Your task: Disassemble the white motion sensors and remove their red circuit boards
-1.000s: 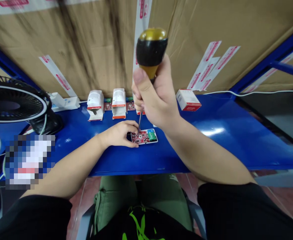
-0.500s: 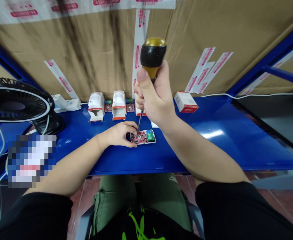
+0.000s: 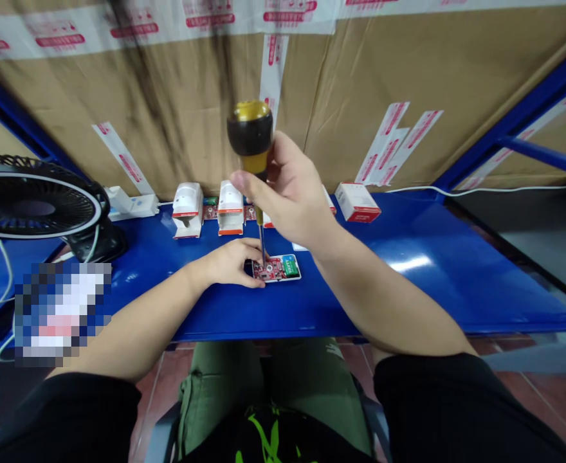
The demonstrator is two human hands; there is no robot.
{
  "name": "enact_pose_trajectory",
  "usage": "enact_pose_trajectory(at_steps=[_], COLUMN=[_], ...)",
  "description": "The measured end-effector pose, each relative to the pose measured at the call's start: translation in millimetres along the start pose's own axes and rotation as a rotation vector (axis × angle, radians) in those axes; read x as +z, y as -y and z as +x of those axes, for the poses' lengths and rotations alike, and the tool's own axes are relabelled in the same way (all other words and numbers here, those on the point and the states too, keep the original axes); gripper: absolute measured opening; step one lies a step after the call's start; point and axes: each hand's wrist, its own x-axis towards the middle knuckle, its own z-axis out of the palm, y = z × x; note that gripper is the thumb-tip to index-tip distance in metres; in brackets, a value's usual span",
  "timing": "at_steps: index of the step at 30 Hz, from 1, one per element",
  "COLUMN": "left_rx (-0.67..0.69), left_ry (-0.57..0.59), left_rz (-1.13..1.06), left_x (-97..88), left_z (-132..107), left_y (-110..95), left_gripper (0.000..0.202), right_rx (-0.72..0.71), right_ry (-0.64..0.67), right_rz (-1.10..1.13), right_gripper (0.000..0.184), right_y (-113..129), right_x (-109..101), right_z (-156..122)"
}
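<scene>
Right hand [image 3: 287, 190] holds the black-and-gold screwdriver [image 3: 250, 128] in a narrow fingertip grip, shaft near upright on the red circuit board [image 3: 276, 269], which the left hand [image 3: 229, 263] clasps steady against the blue bench [image 3: 360, 302].

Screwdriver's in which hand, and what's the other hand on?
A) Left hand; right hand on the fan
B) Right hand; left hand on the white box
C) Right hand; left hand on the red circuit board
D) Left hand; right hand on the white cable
C: the right hand grips the screwdriver upright above the red circuit board, and the left hand lies against the board.
</scene>
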Motion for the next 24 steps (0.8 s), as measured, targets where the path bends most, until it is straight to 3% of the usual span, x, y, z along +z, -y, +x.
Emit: enact_pose_trajectory(at_steps=[12, 15, 18, 24], left_rx=[0.007, 0.011, 0.019, 0.047], left_ry=[0.005, -0.001, -0.006, -0.008], left_rz=[-0.053, -0.068, -0.084, -0.089], left_x=[-1.9, -2.0, -1.8, -1.8], left_z=[-0.7, -0.6, -0.4, 0.6], left_y=[-1.1, -1.6, -1.6, -0.7], left_gripper=[0.025, 0.025, 0.025, 0.026], right_rx=[0.013, 0.016, 0.097, 0.096], right_ry=[0.17, 0.227, 0.263, 0.166], right_rz=[0.243, 0.385, 0.509, 0.563], right_gripper=[0.064, 0.068, 0.06, 0.054], right_y=[-19.1, -29.4, -34.5, -33.4], right_x=[-42.7, -40.8, -29.7, -16.7], right_z=[19.7, 21.3, 17.9, 12.7])
